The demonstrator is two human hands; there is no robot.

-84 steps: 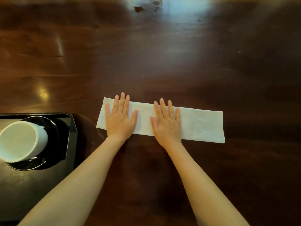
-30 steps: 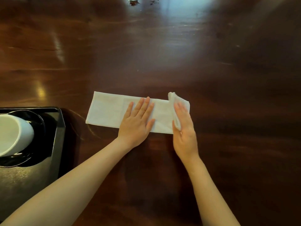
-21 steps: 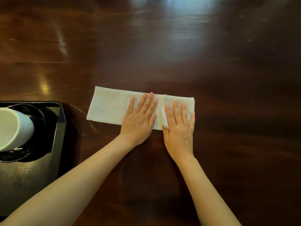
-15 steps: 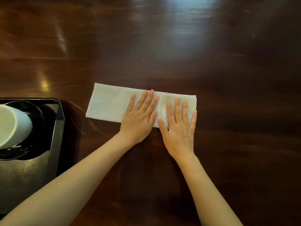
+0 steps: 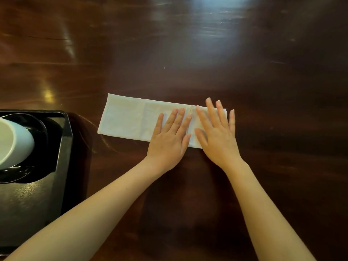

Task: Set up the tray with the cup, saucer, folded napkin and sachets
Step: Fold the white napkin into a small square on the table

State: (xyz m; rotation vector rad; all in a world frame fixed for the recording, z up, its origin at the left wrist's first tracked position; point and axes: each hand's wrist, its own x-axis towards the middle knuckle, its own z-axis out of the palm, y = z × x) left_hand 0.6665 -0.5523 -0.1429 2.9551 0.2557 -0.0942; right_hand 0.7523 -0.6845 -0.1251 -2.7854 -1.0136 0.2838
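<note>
While the white napkin (image 5: 128,119) lay as a long, narrow strip on the dark wooden table (image 5: 188,53), to the right of the black tray (image 5: 65,147) and apart from it, its right end was folded over itself, with the layered edge showing between the two hands. The left hand (image 5: 169,140) and right hand (image 5: 218,136) pressed flat on it side by side, fingers straight and slightly spread, gripping nothing. A white cup (image 5: 13,142) sat on a black saucer (image 5: 40,127) in the tray.
</note>
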